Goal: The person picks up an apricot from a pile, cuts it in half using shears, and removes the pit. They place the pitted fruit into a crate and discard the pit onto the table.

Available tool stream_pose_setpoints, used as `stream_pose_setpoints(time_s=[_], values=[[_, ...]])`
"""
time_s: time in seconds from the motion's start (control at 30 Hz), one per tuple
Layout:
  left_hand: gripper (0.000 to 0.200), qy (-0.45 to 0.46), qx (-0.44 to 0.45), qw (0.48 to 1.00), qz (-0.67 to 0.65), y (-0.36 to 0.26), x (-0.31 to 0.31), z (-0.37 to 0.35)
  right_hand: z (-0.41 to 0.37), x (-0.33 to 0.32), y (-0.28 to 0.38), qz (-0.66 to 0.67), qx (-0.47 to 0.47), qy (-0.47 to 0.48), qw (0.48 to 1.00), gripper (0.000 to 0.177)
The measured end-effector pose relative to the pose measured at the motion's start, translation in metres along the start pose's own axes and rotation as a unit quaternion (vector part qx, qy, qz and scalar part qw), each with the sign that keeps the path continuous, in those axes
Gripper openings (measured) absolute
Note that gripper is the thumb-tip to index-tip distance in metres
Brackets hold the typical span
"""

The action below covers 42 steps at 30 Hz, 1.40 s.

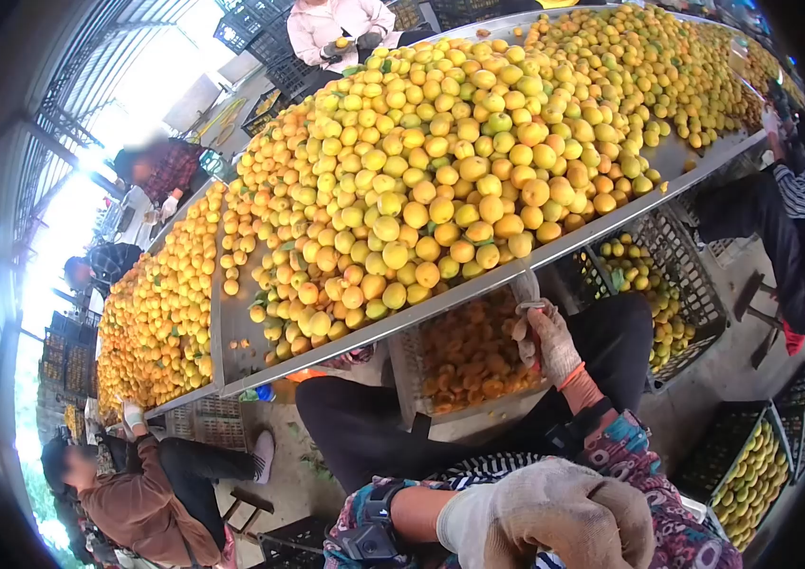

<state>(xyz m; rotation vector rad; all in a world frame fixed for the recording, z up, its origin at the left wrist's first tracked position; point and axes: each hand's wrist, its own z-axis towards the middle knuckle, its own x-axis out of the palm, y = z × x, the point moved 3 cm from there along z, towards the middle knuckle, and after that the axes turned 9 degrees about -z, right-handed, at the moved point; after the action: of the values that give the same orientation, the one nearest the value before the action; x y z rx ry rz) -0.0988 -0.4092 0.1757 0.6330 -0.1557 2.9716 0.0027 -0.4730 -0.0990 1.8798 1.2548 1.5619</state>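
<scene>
My left hand (554, 517), in a worn pale work glove, is close to the camera at the bottom, its fingers curled in. Whatever it may hold is hidden. My right hand (554, 343), also gloved, is closed above my knee, beside the table edge. A small reddish bit shows at its fingers, too small to name. Below it stands a crate (407, 365) of halved orange fruit (478, 351). Yellow-orange apricots (402, 190) are heaped on the metal table (374, 332) in front of me.
A black crate (696, 275) with greenish-yellow fruit stands under the table at right. Another fruit crate (753, 465) is at lower right. Co-workers sit around the table, one (137, 484) at lower left, one (341, 28) across. A low stool (753, 318) stands at right.
</scene>
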Motion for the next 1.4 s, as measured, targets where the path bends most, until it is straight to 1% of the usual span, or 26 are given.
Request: stream_pose_setpoints(time_s=[0.03, 0.07, 0.17, 0.2, 0.3, 0.33, 0.4, 0.43, 0.47, 0.53, 0.6, 0.63, 0.67, 0.7, 0.83, 0.9, 0.93, 1.0, 1.03, 1.17, 1.27, 1.37, 1.4], values=[[0.038, 0.009, 0.039, 0.999, 0.01, -0.001, 0.001, 0.003, -0.001, 0.0, -0.002, -0.001, -0.003, 0.003, 1.0, 0.015], [0.041, 0.032, 0.032, 0.999, 0.026, -0.008, -0.003, 0.009, 0.0, -0.001, -0.001, -0.004, -0.009, 0.006, 1.0, 0.015], [0.043, -0.056, 0.031, 0.998, -0.029, 0.003, -0.002, -0.003, -0.001, 0.0, -0.001, -0.004, -0.022, 0.014, 1.0, 0.016], [0.044, -0.079, 0.01, 0.996, -0.042, 0.004, 0.0, -0.004, 0.0, -0.001, -0.001, 0.002, -0.026, 0.018, 1.0, 0.016], [0.045, -0.021, 0.039, 0.998, -0.044, 0.008, -0.013, -0.005, -0.002, -0.002, 0.003, -0.002, -0.03, 0.013, 0.999, 0.017], [0.044, -0.038, 0.005, 0.998, -0.059, 0.004, -0.014, -0.005, -0.001, -0.001, 0.005, 0.002, -0.029, 0.014, 0.999, 0.016], [0.048, -0.131, -0.079, 0.988, -0.032, -0.012, -0.012, -0.013, -0.002, -0.001, 0.002, 0.008, -0.027, 0.018, 0.999, 0.016], [0.054, -0.203, -0.129, 0.971, 0.004, -0.02, -0.011, -0.023, 0.0, -0.002, 0.002, 0.009, -0.031, 0.018, 0.999, 0.016], [0.049, -0.194, -0.122, 0.971, 0.069, -0.025, -0.022, -0.023, 0.0, -0.003, 0.001, 0.012, -0.035, 0.016, 0.999, 0.016], [0.048, -0.225, -0.162, 0.939, 0.203, -0.037, -0.035, -0.023, -0.002, -0.001, 0.004, 0.001, -0.018, 0.001, 1.0, 0.015], [0.055, -0.299, -0.222, 0.898, 0.234, -0.046, -0.044, -0.031, -0.002, -0.002, 0.006, -0.003, -0.019, 0.003, 1.0, 0.015], [0.058, -0.321, -0.253, 0.881, 0.237, -0.051, -0.049, -0.035, 0.002, -0.006, 0.001, 0.005, -0.029, 0.003, 1.0, 0.015], [0.054, -0.316, -0.225, 0.902, 0.19, -0.052, -0.056, -0.039, 0.009, -0.013, -0.008, 0.012, -0.04, 0.004, 0.999, 0.015], [0.056, -0.31, -0.196, 0.919, 0.142, -0.053, -0.063, -0.044, 0.007, -0.012, -0.006, 0.01, -0.039, 0.002, 0.999, 0.015], [0.054, -0.299, -0.197, 0.909, 0.212, -0.058, -0.075, -0.055, 0.008, -0.013, -0.007, 0.013, -0.046, 0.003, 0.999, 0.015], [0.052, -0.317, -0.189, 0.889, 0.27, -0.059, -0.078, -0.053, 0.005, -0.011, -0.001, 0.02, -0.047, 0.017, 0.999, 0.014], [0.057, -0.282, -0.179, 0.905, 0.262, -0.063, -0.084, -0.057, 0.002, -0.008, 0.004, 0.024, -0.047, 0.026, 0.998, 0.014], [0.058, -0.314, -0.185, 0.893, 0.265, -0.069, -0.086, -0.06, -0.002, -0.008, 0.004, 0.042, -0.019, -0.037, 0.998, 0.014], [0.058, -0.331, -0.188, 0.886, 0.266, -0.071, -0.087, -0.062, -0.001, -0.009, 0.003, 0.039, -0.028, -0.041, 0.998, 0.014], [0.058, -0.341, -0.192, 0.881, 0.266, -0.078, -0.093, -0.07, 0.004, -0.015, 0.0, 0.035, -0.048, -0.04, 0.997, 0.014], [0.053, -0.359, -0.165, 0.903, 0.171, -0.08, -0.093, -0.074, 0.005, -0.015, 0.0, 0.026, -0.057, -0.036, 0.997, 0.016], [0.055, -0.42, -0.166, 0.875, 0.173, -0.084, -0.095, -0.079, 0.004, -0.012, 0.003, 0.02, -0.074, -0.044, 0.996, 0.018], [0.054, -0.455, -0.166, 0.859, 0.166, -0.086, -0.093, -0.077, 0.003, -0.011, 0.005, 0.013, -0.08, -0.05, 0.995, 0.019]])
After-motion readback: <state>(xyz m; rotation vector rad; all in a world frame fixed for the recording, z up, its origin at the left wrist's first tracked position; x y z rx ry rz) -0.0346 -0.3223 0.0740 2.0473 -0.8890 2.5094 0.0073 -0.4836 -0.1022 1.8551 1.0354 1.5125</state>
